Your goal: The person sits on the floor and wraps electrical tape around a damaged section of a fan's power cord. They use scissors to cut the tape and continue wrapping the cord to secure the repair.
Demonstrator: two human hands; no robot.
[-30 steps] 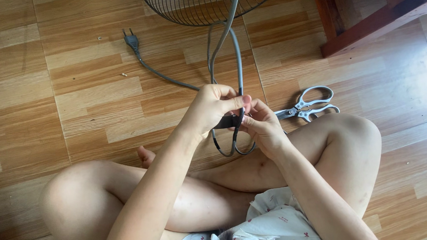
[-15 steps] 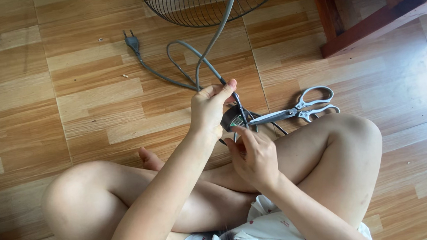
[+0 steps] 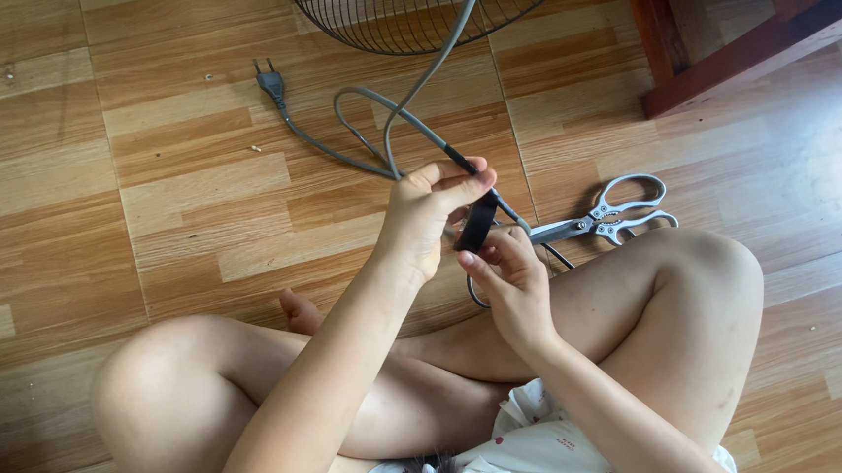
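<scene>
I sit cross-legged on a wooden floor. My left hand [image 3: 424,212] pinches a grey power cable [image 3: 413,128] where a stretch of it is wrapped in black tape. A strip of black tape [image 3: 477,225] runs from that spot down to my right hand [image 3: 513,284], which holds its lower end, likely a roll, just below and to the right. The cable loops on the floor and ends in a black plug [image 3: 271,80] at the upper left.
Grey-handled scissors [image 3: 606,221] lie on the floor right of my hands, by my right knee. A wire fan guard [image 3: 405,10] sits at the top centre. A dark wooden furniture base [image 3: 723,38] stands at the top right.
My hands have dropped slightly and parted. The cable loop once held upright now lies spread on the floor. A black tape strip now stretches between the hands.
</scene>
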